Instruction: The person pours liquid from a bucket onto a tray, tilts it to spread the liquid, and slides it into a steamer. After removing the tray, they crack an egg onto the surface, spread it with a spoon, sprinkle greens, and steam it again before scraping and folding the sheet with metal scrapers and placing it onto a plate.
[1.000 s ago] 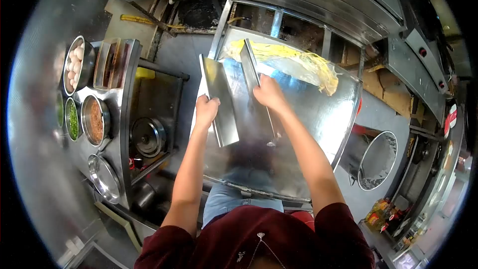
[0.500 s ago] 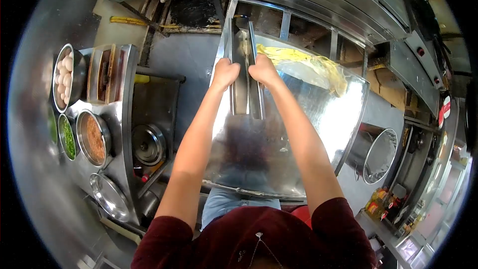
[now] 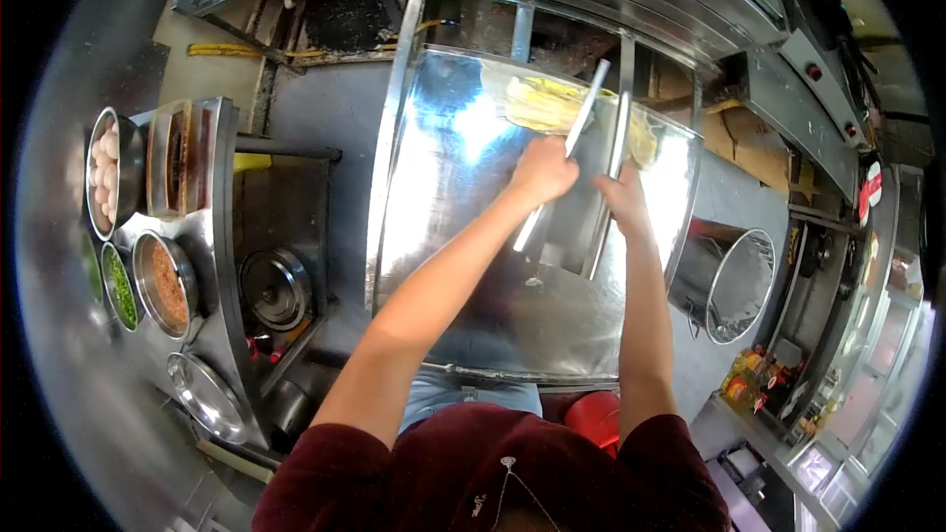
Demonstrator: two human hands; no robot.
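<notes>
A long narrow metal tray with two raised sides [image 3: 595, 94] stands tilted over the metal worktop [image 3: 463, 305]. My left hand [image 3: 547, 169] is closed around its left side. On the right side, my right hand [image 3: 627, 199] grips the edge, its fingers partly hidden behind the metal. Beneath and beyond the tray lies a thin, crumpled yellow and whitish sheet [image 3: 544, 104], spread along the far part of the worktop. The tray covers part of that sheet.
On the left side counter stand a bowl of eggs [image 3: 104, 172], a bowl of chopped greens [image 3: 119, 286], a bowl of brownish minced filling [image 3: 163, 281] and a shiny metal bowl [image 3: 205, 394]. To the right is a large metal pot [image 3: 739, 286]. Bottles [image 3: 744, 384] stand lower right.
Both hands have carried the metal tray rightward across the worktop, from its left part to over the yellow sheet. The tray now leans at an angle. The view has shifted slightly.
</notes>
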